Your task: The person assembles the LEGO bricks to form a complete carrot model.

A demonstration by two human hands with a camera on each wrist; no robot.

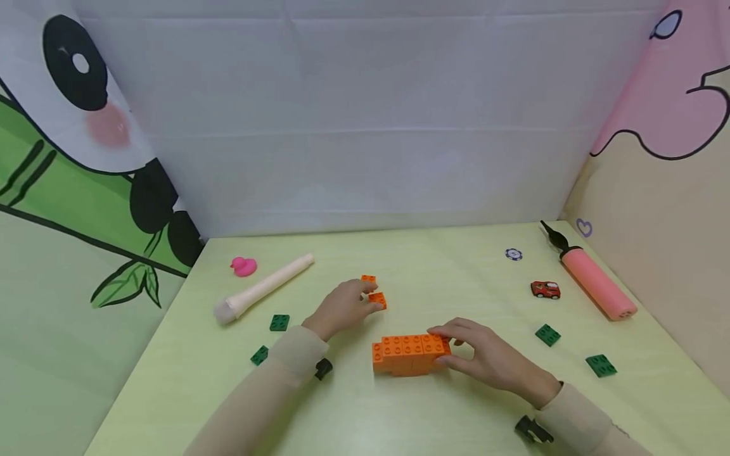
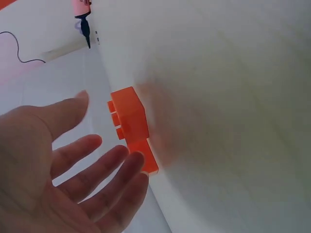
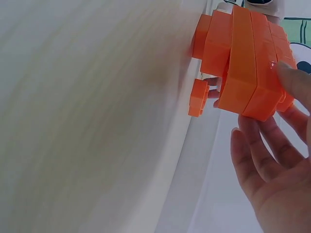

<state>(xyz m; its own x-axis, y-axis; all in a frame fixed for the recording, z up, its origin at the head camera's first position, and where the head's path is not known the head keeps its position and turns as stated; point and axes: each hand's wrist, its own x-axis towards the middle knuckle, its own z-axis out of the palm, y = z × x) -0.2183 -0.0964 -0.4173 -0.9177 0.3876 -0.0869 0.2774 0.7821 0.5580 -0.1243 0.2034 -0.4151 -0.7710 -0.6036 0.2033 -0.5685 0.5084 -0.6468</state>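
Observation:
My right hand [image 1: 485, 354] holds the right end of a block [image 1: 407, 356] built of joined orange toy bricks, thumb on the near side and fingers on the far side. The right wrist view shows this stepped block [image 3: 245, 63] with the thumb against it. Farther back, my left hand [image 1: 345, 307] reaches over two loose orange bricks. One brick [image 1: 379, 299] lies by its fingertips and the other [image 1: 367, 278] just behind. In the left wrist view the left hand [image 2: 73, 170] has its thumb and fingers apart, beside an orange brick [image 2: 130, 114]; whether a fingertip touches is unclear.
Green bricks lie left [image 1: 279, 323] and right [image 1: 547, 335]. A pale bat-shaped stick [image 1: 265, 288] and pink duck [image 1: 244, 266] are at the back left. A red toy car [image 1: 545, 290], poker chip [image 1: 513, 254] and pink hand pump [image 1: 595, 282] are at the right.

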